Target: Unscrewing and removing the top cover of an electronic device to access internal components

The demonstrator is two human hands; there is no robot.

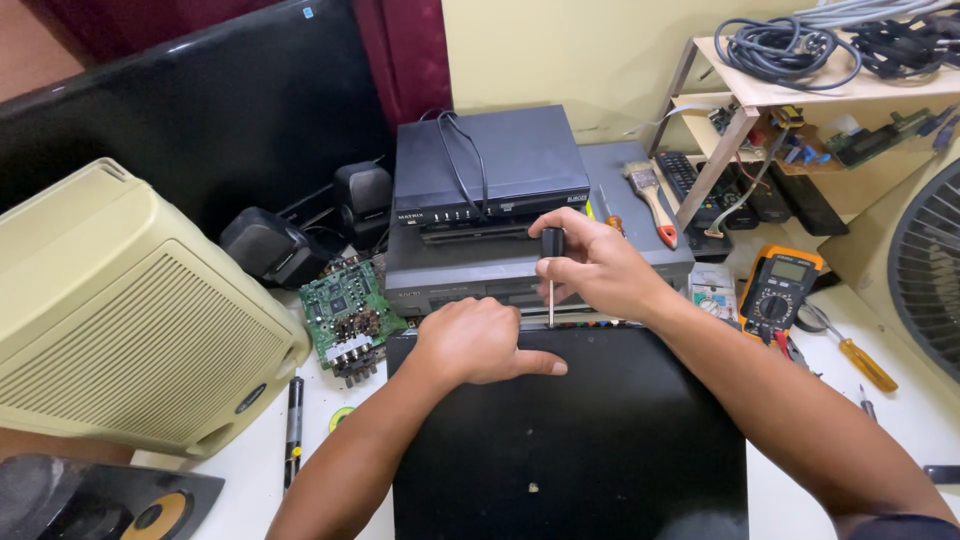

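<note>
Standing upright at the far edge of a flat black device case (pixel 600 440), a screwdriver (pixel 551 275) with a black handle is held by the right hand (pixel 600 268). The handle is wrapped by the curled fingers (pixel 570 268) of that hand, with the thumb laid across its top, so the grip is closed around it; the thin metal shaft comes out below the fingers and its tip is set down at the back rim of the case. The left hand (pixel 478 342) is laid flat on the top of the case just beside the shaft, palm down, fingers loosely together and extended toward the tool's tip without anything being gripped; whether the fingertip touches the shaft cannot be told.

Behind the case, a grey player (pixel 470 265) is seen with a black set-top box (pixel 490 165) stacked on it. A green circuit board (pixel 348 310) lies to the left, next to a cream speaker cabinet (pixel 120 320). To the right, an orange multimeter (pixel 785 285) and a yellow-handled screwdriver (pixel 860 362) rest on the white table (pixel 880 430).
</note>
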